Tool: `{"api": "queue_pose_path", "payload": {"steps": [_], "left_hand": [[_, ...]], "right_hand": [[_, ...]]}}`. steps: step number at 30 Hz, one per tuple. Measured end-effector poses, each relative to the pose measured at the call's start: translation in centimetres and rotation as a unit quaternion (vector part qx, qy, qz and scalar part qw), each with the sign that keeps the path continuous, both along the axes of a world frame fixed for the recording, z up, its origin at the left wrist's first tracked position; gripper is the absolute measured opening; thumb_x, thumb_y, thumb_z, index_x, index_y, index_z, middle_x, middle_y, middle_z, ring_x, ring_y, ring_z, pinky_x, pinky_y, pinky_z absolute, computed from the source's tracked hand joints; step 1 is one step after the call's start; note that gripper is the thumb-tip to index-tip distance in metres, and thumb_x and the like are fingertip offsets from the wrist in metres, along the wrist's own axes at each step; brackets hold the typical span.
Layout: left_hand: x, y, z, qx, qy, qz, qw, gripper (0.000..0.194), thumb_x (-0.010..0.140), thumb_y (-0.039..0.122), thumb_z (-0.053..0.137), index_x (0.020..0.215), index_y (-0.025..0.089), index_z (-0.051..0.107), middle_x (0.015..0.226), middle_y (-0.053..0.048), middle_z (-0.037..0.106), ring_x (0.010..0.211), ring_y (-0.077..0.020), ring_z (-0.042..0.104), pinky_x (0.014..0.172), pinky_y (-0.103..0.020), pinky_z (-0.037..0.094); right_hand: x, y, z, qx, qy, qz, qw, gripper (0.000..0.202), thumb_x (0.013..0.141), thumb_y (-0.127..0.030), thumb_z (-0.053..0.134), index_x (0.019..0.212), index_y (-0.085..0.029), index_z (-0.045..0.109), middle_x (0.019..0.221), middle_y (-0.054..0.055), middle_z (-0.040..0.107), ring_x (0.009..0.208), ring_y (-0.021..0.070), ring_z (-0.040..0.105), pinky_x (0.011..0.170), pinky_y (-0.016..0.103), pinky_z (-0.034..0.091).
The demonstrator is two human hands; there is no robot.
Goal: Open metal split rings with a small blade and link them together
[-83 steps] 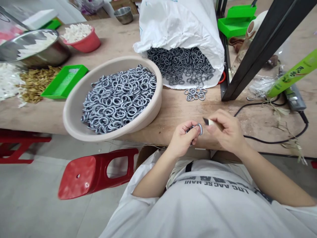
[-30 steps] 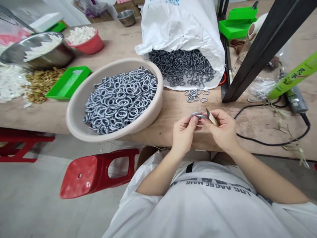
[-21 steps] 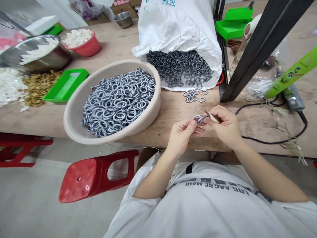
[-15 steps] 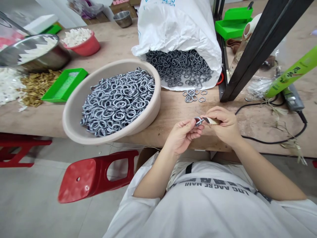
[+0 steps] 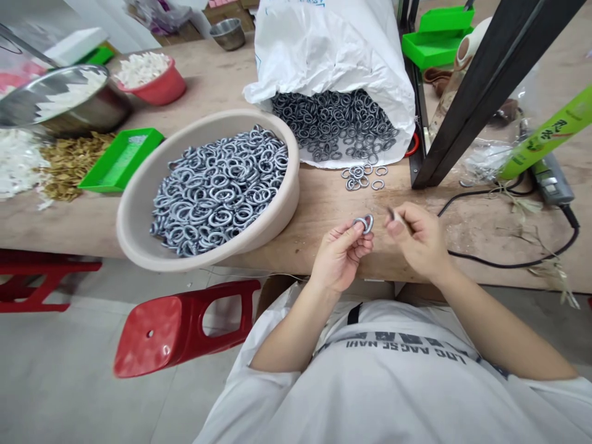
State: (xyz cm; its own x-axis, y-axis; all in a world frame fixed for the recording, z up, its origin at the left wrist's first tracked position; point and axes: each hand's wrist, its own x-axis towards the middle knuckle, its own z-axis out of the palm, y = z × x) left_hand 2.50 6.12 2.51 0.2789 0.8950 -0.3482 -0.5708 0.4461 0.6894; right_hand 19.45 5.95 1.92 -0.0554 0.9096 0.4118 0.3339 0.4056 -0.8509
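Note:
Between the thumb and fingers of my left hand [image 5: 341, 254] are grey metal rings [image 5: 369, 223], apparently two, overlapping. My right hand [image 5: 420, 239] is closed round a small blade-like tool [image 5: 398, 217], partly hidden and blurred, a short way right of the rings. A large beige basin [image 5: 293, 206] heaped with grey rings [image 5: 217, 185] stands to the left. Behind my hands a white bag [image 5: 330, 52] lies open with darker rings [image 5: 330, 120] spilling toward its mouth. Several loose rings [image 5: 358, 179] lie on the wooden table [image 5: 319, 228] before the bag.
A black metal post [image 5: 481, 92] rises on the right, near a green tube [image 5: 550, 135] and a black cable [image 5: 509, 265]. Left are a green tray [image 5: 121, 161], a steel bowl [image 5: 69, 114] and a red bowl [image 5: 161, 89]. A red stool [image 5: 148, 336] stands below.
My right hand has drawn the tool back from the rings and turned it. My left hand has shifted slightly left, and the rings now show more fully.

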Motion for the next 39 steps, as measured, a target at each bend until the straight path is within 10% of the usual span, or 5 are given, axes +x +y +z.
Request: {"api": "queue_pose_path", "payload": {"steps": [16, 21, 30, 39], "left_hand": [[0.3, -0.6, 0.1, -0.014, 0.005, -0.023, 1.000, 0.025, 0.064, 0.026, 0.087, 0.082, 0.014, 0.077, 0.068, -0.002, 0.072, 0.054, -0.0066, 0.064, 0.055, -0.015, 0.055], [0.3, -1.1, 0.2, 0.021, 0.065, -0.074, 0.995, 0.026, 0.069, 0.030, 0.085, 0.087, 0.013, 0.077, 0.071, -0.004, 0.073, 0.057, -0.0082, 0.065, 0.056, -0.017, 0.054], [0.0, -1.0, -0.4, 0.188, 0.164, -0.001, 0.968, 0.028, 0.073, 0.027, 0.083, 0.084, 0.016, 0.060, 0.075, 0.001, 0.068, 0.067, -0.0094, 0.066, 0.069, -0.022, 0.055], [-0.4, -1.2, 0.0, 0.144, 0.129, -0.111, 0.975, 0.029, 0.078, 0.036, 0.079, 0.089, 0.016, 0.062, 0.084, -0.007, 0.076, 0.075, -0.0164, 0.071, 0.070, -0.027, 0.056]], "right_hand": [[0.3, -0.8, 0.5, 0.034, -0.133, 0.042, 0.990, 0.033, 0.098, -0.039, 0.055, 0.071, -0.019, 0.057, 0.067, 0.000, 0.052, 0.064, 0.0127, 0.050, 0.060, 0.028, 0.033], [1.5, 1.1, -0.7, -0.098, -0.072, -0.030, 0.992, 0.043, 0.098, -0.052, 0.050, 0.071, -0.019, 0.060, 0.065, 0.000, 0.057, 0.064, 0.0145, 0.053, 0.063, 0.029, 0.037], [-0.4, -0.8, 0.8, -0.167, 0.079, 0.049, 0.981, 0.024, 0.083, -0.043, 0.074, 0.087, -0.020, 0.068, 0.077, 0.000, 0.066, 0.072, 0.0153, 0.058, 0.067, 0.028, 0.044], [0.7, 0.4, 0.5, -0.076, 0.095, 0.074, 0.990, 0.017, 0.082, -0.038, 0.077, 0.086, -0.021, 0.074, 0.083, 0.002, 0.062, 0.075, 0.0152, 0.059, 0.068, 0.029, 0.047]]}}
